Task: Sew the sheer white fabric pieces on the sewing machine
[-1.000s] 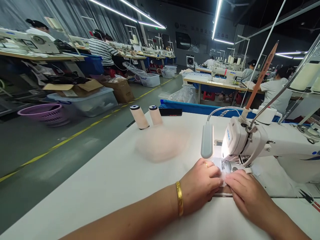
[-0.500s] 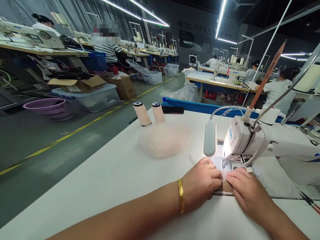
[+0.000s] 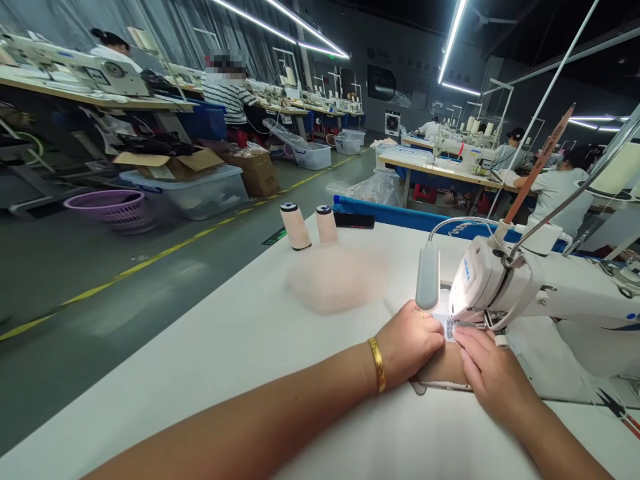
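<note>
A white sewing machine (image 3: 480,273) stands at the right, its needle area lit. My left hand (image 3: 410,340), with a gold bracelet at the wrist, lies left of the needle, fingers curled and pressed on a small pale piece of fabric (image 3: 451,333). From the right, my right hand (image 3: 493,367) rests its closely held fingers on the same fabric, just in front of the presser foot. What the fingertips pinch is partly hidden. Under and between the hands shows a tan plate area (image 3: 447,367). A blurred, see-through beige patch (image 3: 335,277) appears over the table.
Two thread cones (image 3: 296,227) and a black phone-like object (image 3: 354,221) stand at the table's far edge. A grey lamp (image 3: 428,277) hangs left of the machine head. Red-handled snips (image 3: 620,410) lie far right. People sit at other machines behind.
My left hand has moved slightly up and right, nearer the needle, and its fingers are further forward. More of the tan area shows between the hands. The whole view has shifted a little.
</note>
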Motion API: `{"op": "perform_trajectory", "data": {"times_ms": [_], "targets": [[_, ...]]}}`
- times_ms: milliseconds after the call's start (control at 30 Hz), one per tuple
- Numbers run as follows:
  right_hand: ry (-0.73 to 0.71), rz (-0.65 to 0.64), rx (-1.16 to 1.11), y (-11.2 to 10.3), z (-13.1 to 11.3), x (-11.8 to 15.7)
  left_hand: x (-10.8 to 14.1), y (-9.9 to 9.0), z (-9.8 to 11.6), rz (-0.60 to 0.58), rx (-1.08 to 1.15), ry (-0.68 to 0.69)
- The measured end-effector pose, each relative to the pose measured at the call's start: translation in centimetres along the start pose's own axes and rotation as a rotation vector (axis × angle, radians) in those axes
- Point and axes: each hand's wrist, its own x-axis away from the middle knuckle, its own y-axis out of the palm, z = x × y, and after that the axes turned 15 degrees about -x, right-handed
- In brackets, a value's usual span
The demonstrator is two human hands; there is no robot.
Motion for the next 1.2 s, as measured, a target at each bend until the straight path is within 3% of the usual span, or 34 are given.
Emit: {"op": "perform_trajectory", "data": {"times_ms": [200,433,567,633,733,833,933,1000,1067,1200], "targets": [[-0.039,0.033,-0.021,0.3,0.5,0.4,-0.4,-0.2,0.2,-0.199,0.1,-0.15],[-0.218,0.107,-0.093,0.2,0.3,0.4,-1.7,-0.5,0.7,-0.252,0.156,-0.301],[-0.3,0.075,-0.208,-0.7,-2.1,0.5,-0.8,-2.7,-0.1,-0.262,0.299,-0.438],[-0.219,0.049,-0.268,-1.3,-3.9,0.2,0.7,-4.7,-0.5,-0.268,0.41,-0.482],[0.066,-0.074,-0.421,-2.1,-6.6,-1.3,3.5,-8.2,-0.7,-0.274,0.592,-0.502],[0.307,-0.279,-0.718,-2.0,-8.5,-3.4,5.9,-11.4,-0.7,-0.236,1.073,-0.647],[0.423,-0.369,-0.955,-1.0,-9.5,-5.1,7.3,-13.6,-0.8,-0.265,1.51,-0.799],[0.458,-0.407,-1.012,-0.2,-10.1,-6.1,7.7,-14.3,-1.1,-0.351,1.541,-0.84],[0.468,-0.473,-1.02,0.4,-10.8,-7.0,7.8,-14.6,-1.5,-0.409,1.428,-0.863],[0.455,-0.521,-1.145,1.1,-12.2,-8.8,8.0,-14.5,-2.4,-0.334,1.298,-0.866]]}}
